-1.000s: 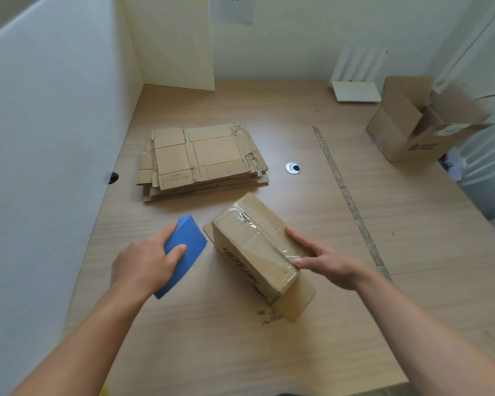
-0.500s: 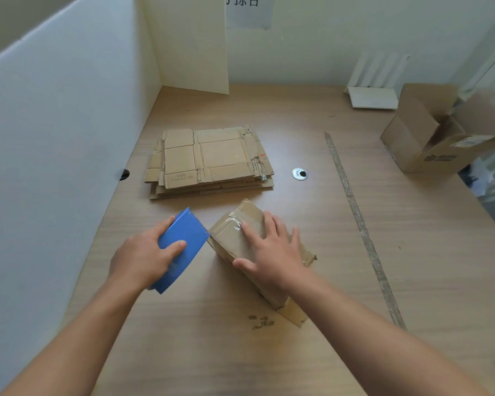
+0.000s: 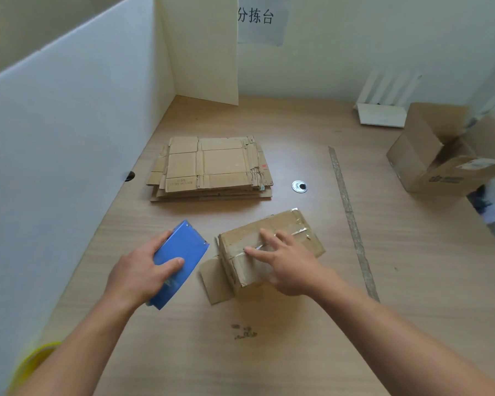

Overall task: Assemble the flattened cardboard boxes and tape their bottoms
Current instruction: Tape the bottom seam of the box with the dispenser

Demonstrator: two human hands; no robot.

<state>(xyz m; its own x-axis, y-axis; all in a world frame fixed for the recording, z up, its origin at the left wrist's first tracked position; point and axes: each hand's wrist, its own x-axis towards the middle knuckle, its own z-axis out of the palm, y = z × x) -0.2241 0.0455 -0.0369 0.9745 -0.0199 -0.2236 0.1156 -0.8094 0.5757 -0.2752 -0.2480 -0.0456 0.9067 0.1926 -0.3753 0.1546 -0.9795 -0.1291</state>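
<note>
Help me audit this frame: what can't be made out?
Head view:
Tape seam on the small box: partly under the right hand.
The blue dispenser's underside: hidden by its shell and the left hand.
Yellow object: blurred, cut off by the bottom-left edge.
Open box's inside: hidden by its own walls.

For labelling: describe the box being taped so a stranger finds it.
On the wooden table, nearer than the flat cardboard stack, a small box lies under the right hand. Unlike the open box far right, it is closed, clear tape across it.
</note>
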